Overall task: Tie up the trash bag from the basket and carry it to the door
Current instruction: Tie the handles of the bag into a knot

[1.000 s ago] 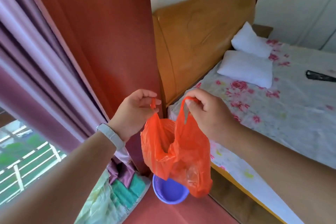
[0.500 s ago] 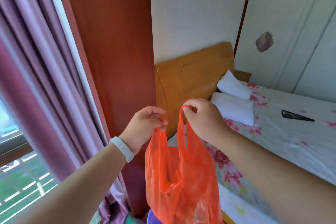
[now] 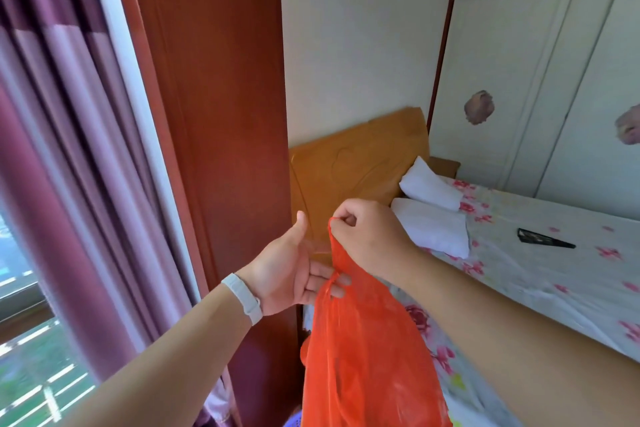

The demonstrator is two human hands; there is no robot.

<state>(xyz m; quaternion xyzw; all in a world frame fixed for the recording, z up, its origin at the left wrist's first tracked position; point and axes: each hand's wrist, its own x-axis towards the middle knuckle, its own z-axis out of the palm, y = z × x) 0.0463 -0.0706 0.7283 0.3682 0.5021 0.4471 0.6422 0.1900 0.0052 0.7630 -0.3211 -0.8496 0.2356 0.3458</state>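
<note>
The orange plastic trash bag [image 3: 367,357] hangs in front of me, running down past the bottom edge of the view. My right hand [image 3: 370,239] pinches one thin handle of it at the top, fingers closed on the strip. My left hand [image 3: 291,270] is just left of the bag with the palm showing, thumb up and fingers spread. The bag's second handle lies across its fingertips without being gripped. A sliver of the purple basket [image 3: 293,421] shows at the bottom edge under the bag.
A red-brown wooden cabinet side [image 3: 221,114] stands right behind my hands, with purple curtains [image 3: 69,149] and a window to the left. On the right is a bed [image 3: 554,274] with an orange headboard [image 3: 353,163], two white pillows [image 3: 433,225] and a black object [image 3: 543,241]. White wardrobe doors [image 3: 519,80] stand beyond.
The view has tilted up, so the basket is almost out of sight. My left hand has let go of its handle and opened, dropping a little lower. My right hand keeps its pinch.
</note>
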